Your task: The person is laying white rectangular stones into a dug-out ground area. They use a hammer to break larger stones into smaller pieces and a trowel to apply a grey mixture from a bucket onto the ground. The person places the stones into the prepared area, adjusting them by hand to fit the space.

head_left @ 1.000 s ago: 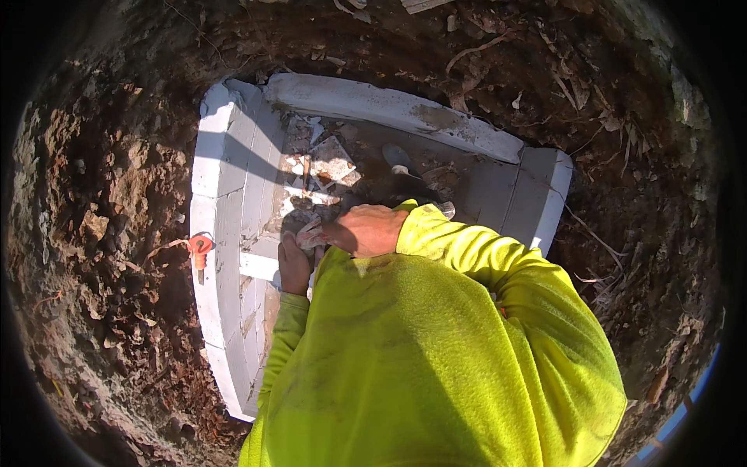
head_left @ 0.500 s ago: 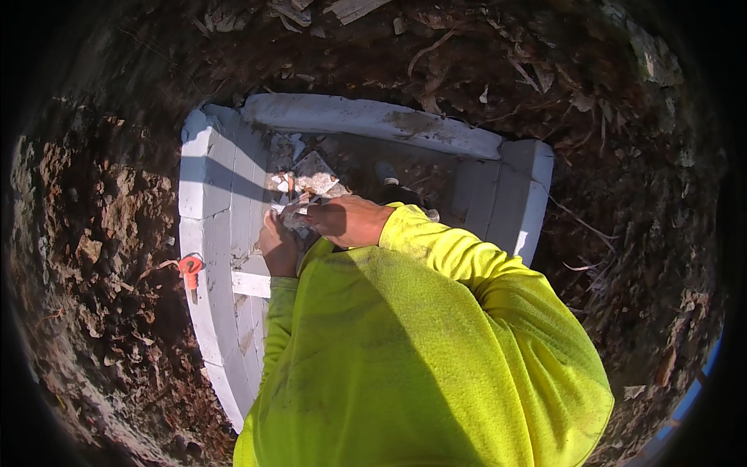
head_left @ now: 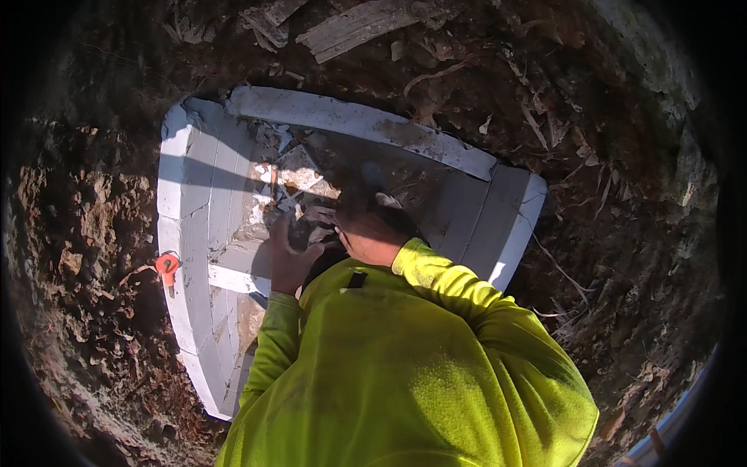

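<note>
My left hand (head_left: 292,255) is low inside a pit walled with white blocks, its thumb held apart from its curved fingers in a cupped shape. Close beside it, my right hand (head_left: 372,236) reaches in from the right with its fingers bent around a greyish chunk of rubble (head_left: 320,233), partly hidden in shadow. Just beyond the hands lie broken white and grey pieces, among them a flat sunlit slab (head_left: 299,170). A white crosspiece (head_left: 233,278) juts from the left wall beside my left hand.
The left block wall (head_left: 175,191), far wall (head_left: 358,118) and right wall (head_left: 513,222) enclose the pit. On the left wall's top sits an orange tool or reel (head_left: 166,265) with a string. Rough soil with roots surrounds it; a wood plank (head_left: 358,29) lies beyond.
The view has shifted and turned slightly. My left thumb has spread away from its fingers, and my right hand has dropped lower, nearer my body. The pale chunk between the hands has moved down.
</note>
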`<state>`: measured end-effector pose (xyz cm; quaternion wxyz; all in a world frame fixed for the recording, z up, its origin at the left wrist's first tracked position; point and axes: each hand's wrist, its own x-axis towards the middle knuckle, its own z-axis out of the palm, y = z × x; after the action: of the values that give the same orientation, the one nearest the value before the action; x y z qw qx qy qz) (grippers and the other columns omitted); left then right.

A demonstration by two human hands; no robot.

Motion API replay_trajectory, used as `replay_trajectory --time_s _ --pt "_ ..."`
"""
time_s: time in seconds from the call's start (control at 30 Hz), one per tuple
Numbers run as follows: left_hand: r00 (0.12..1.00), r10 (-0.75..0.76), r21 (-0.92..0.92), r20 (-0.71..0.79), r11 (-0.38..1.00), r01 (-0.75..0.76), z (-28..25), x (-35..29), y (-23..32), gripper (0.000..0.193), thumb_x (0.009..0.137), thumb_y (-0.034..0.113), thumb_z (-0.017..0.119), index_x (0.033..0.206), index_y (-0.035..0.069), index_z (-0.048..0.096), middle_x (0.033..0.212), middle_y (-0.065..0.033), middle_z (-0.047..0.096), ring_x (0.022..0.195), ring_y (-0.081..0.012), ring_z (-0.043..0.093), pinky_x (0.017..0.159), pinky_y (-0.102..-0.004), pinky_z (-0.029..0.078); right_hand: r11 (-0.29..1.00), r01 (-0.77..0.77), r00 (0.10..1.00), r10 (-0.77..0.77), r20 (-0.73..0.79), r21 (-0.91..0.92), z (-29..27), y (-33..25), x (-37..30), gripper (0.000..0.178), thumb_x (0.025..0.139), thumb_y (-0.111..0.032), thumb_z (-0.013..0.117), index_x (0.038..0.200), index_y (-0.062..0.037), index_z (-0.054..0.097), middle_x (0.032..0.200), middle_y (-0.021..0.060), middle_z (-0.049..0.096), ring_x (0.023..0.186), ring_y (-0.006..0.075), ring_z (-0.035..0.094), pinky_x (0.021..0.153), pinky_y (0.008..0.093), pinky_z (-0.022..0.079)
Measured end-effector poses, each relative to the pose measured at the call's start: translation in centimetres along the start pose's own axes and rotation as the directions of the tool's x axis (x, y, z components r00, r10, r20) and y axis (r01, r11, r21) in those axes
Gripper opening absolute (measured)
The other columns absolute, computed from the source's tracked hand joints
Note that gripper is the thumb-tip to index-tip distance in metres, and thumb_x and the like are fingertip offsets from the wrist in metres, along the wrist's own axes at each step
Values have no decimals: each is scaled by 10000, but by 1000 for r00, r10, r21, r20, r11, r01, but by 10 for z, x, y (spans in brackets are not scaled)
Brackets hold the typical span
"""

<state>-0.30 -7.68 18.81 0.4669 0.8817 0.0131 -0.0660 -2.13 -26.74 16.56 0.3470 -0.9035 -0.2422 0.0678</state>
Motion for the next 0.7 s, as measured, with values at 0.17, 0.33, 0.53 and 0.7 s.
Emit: replay_trajectory --time_s 0.17,0.33,0.53,0.7 --pt "889 -406 -769 214 490 409 53 -24 -60 128 853 65 594 937 6 516 833 -70 551 729 -140 590 662 -295 506 697 -413 863 94 497 586 -32 13 6 406 980 -232 534 1321 -15 492 1050 176 644 925 291 619 832 386 489" --pt "898 -440 -778 -2 564 275 77 -53 -84 126 881 57 608 883 14 489 807 -45 500 667 -105 537 626 -286 500 651 -688 663 744 -86 320 14 212 -76 732 974 -434 480 1459 60 241 1426 330 370 1342 420 373 1109 427 289" --pt "803 -571 -403 -172 785 471 69 -71 -87 192 670 -57 627 736 28 468 782 -49 489 704 -145 471 641 -274 397 379 -925 361 845 -394 -34 123 355 -62 801 953 -507 474 1463 60 230 1485 341 249 1393 491 216 1143 523 203" --pt "666 -669 -460 -330 730 505 82 -113 -88 202 687 -6 643 734 29 450 773 -52 483 690 -158 463 645 -279 394 993 48 911 1 413 -108 178 220 107 770 901 -484 556 1455 -20 288 1515 290 220 1404 484 198 1128 592 201"
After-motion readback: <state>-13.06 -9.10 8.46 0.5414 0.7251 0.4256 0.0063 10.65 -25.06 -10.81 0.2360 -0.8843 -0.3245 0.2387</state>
